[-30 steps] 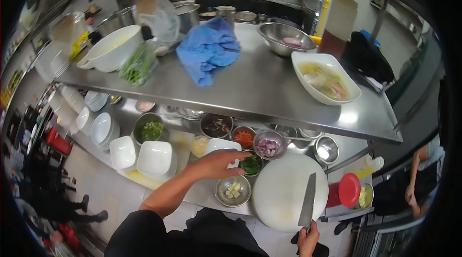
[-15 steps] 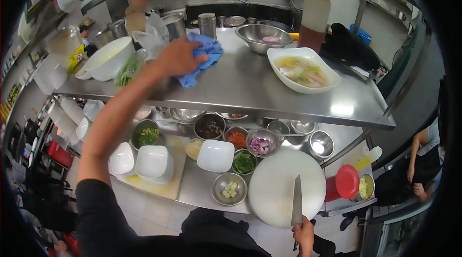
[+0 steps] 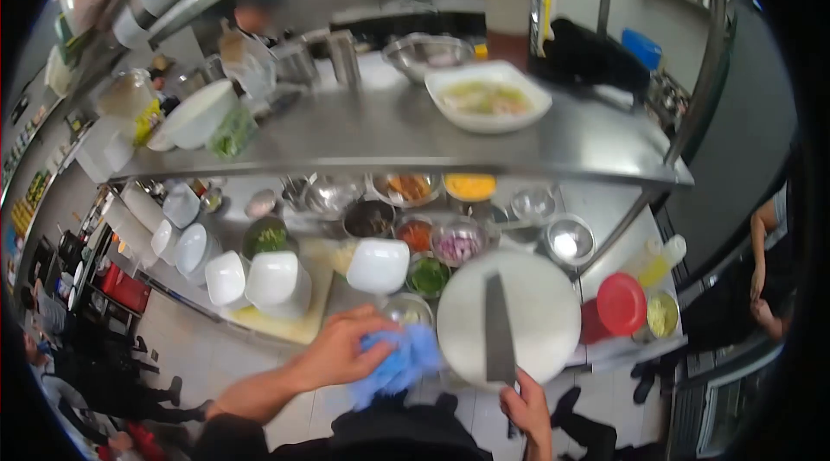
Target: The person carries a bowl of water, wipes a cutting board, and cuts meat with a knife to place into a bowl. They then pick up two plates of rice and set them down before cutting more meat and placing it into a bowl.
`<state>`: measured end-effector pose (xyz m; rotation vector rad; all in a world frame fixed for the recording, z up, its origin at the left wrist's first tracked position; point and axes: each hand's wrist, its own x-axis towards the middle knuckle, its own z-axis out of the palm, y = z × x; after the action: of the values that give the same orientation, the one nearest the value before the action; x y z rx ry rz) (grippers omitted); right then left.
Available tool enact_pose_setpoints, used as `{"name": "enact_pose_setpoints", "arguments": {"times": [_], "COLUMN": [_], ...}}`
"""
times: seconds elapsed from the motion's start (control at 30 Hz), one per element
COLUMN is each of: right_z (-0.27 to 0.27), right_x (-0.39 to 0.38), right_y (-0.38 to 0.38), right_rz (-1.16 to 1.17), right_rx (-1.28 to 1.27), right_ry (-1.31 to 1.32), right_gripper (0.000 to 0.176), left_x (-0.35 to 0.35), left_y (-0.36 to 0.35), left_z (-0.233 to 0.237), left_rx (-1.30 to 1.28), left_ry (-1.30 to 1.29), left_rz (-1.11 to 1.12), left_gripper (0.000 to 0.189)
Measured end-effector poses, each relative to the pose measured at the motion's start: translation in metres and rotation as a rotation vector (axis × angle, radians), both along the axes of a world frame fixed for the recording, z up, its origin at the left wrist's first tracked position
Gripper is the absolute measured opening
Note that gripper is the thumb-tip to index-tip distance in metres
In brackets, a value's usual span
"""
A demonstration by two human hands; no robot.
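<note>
My left hand (image 3: 350,347) is closed on a crumpled blue cloth (image 3: 399,362), low in front of my body, at the near edge of the lower counter. Behind the cloth is a small metal bowl (image 3: 407,309), partly covered. My right hand (image 3: 526,409) grips the handle of a large knife (image 3: 499,331), its blade pointing away from me over a round white cutting board (image 3: 545,314). Left of the board stand a white square bowl (image 3: 378,266), a bowl of green leaves (image 3: 428,276) and a bowl of chopped purple onion (image 3: 459,245).
An upper steel shelf (image 3: 346,137) holds a white dish of soup (image 3: 488,98) and a large white bowl (image 3: 201,113). White bowls (image 3: 277,282) are stacked at left. A red container (image 3: 621,304) stands right of the board. Other people's hands (image 3: 765,310) show at far right.
My left hand has brought the blue cloth down from the upper shelf to the near edge of the lower counter. The knife has shifted left over the board. The view has shifted and blurred.
</note>
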<state>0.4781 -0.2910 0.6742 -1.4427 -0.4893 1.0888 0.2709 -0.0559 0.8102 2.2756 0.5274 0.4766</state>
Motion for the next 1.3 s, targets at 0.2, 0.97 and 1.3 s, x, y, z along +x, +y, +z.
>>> {"name": "enact_pose_setpoints", "arguments": {"times": [0.2, 0.97, 1.3], "right_z": [0.004, 0.007, -0.033], "right_x": [-0.056, -0.020, 0.012], "right_y": [0.059, 0.078, 0.004], "right_rz": [0.360, -0.104, -0.241], "right_rx": [0.135, 0.415, 0.184], "right_ry": [-0.040, -0.043, -0.220], "right_gripper": [0.040, 0.027, 0.037], "left_x": [0.052, 0.010, 0.018], "left_y": [-0.051, -0.029, 0.132], "left_z": [-0.108, -0.184, 0.125], "left_rx": [0.353, -0.448, 0.993], "left_ry": [-0.284, -0.154, -1.247], "left_rz": [0.368, 0.706, 0.691], "left_gripper": [0.034, 0.051, 0.035]}}
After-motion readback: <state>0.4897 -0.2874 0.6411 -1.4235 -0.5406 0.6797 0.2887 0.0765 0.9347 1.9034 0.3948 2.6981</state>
